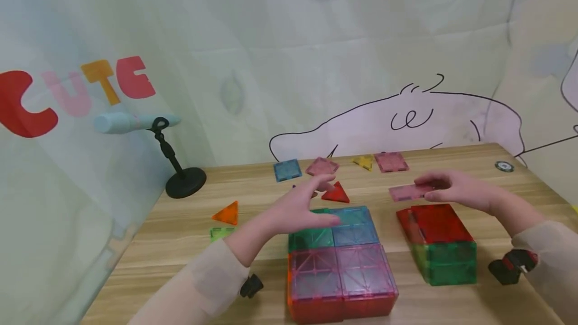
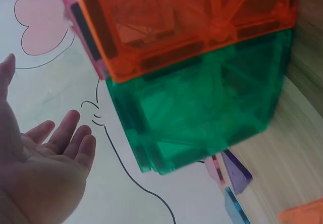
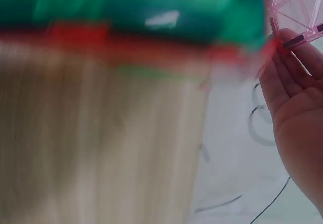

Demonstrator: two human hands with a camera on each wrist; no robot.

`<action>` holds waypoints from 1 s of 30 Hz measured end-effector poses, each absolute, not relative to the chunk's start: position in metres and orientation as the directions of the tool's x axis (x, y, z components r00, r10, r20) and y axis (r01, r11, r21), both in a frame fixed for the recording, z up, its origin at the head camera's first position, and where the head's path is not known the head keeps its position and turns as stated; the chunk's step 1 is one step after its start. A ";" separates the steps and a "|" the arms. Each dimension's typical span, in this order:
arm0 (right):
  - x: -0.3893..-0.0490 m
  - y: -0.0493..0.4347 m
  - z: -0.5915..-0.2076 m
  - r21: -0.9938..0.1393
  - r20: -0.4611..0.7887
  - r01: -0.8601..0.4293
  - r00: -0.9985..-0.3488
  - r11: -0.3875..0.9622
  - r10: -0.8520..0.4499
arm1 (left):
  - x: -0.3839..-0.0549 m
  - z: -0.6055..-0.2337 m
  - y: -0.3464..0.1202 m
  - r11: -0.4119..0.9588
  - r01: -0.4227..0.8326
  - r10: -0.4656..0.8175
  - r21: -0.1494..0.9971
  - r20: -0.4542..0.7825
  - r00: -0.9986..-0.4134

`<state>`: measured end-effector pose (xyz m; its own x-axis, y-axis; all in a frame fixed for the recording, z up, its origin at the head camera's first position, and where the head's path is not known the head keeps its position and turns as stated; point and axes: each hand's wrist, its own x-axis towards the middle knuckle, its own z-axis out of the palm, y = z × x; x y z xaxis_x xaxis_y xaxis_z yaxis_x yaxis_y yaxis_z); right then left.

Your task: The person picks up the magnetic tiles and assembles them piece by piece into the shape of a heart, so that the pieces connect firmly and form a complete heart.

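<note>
A pink translucent magnetic tile is pinched at its right edge by my right hand, above the table and just behind the small tile block. That block has a red top and green front. In the right wrist view, fingers meet the tile's frame. My left hand, thumb and fingers spread, hovers over the back of a wider tile block with pink, green and blue squares on top. Its orange side and green side fill much of the left wrist view; the hand holds nothing.
Along the back lie a blue square, pink squares and a yellow triangle. A red triangle lies behind the wide block. Orange triangle and lime tile sit left, near a black stand.
</note>
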<state>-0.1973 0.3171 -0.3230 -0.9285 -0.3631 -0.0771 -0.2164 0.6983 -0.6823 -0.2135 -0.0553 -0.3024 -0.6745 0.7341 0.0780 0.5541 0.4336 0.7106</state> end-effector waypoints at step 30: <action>-0.169 0.285 -0.345 -0.359 -0.184 -0.039 -0.977 0.933 -0.112 | -0.211 -0.321 -0.080 0.521 0.542 0.758 0.659 -0.066 -0.649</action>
